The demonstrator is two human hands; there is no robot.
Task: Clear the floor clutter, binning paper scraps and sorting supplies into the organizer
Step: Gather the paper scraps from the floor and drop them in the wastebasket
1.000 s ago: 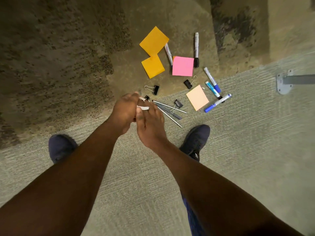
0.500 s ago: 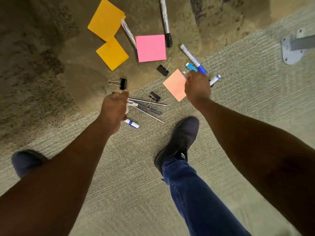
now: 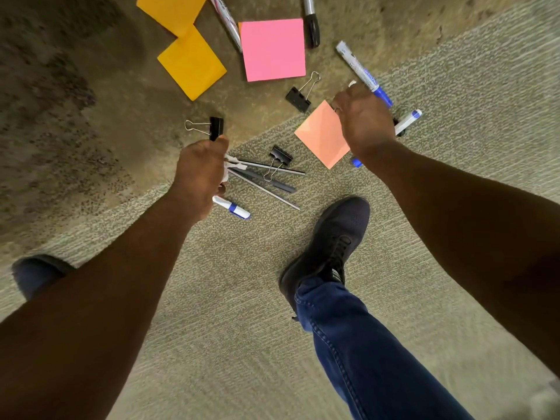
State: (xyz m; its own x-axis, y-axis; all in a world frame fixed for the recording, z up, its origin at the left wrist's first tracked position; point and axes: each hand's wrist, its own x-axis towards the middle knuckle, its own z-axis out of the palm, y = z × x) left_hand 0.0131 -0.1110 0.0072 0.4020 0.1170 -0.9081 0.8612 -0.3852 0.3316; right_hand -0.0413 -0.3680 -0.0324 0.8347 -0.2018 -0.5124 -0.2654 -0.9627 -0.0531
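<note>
Both hands are reaching down over the clutter on the carpeted floor. Curled tight, the left hand is gripping a blue-capped white marker, whose end is sticking out below the fist, along with some white paper scraps showing at the knuckles; this grip is looking the same as half a second ago. Its fist is hovering over the near ends of the thin grey pens, which are lying fanned on the pale carpet with a black binder clip resting across them. The right hand is hanging curled above the far corner of the peach square sticky note, and what its fingers are holding cannot be told; a blue tip is peeking out beneath the wrist. Just beyond it, two more blue-capped white markers are lying on the floor. The light-blue marker seen beside that hand a moment earlier is no longer showing. Further out on the brown carpet, the pink sticky pad, two orange sticky notes, two more binder clips and a black-capped silver marker are sitting where they were, though the view has been closing in on them. A dark shoe is planted near the pens.
</note>
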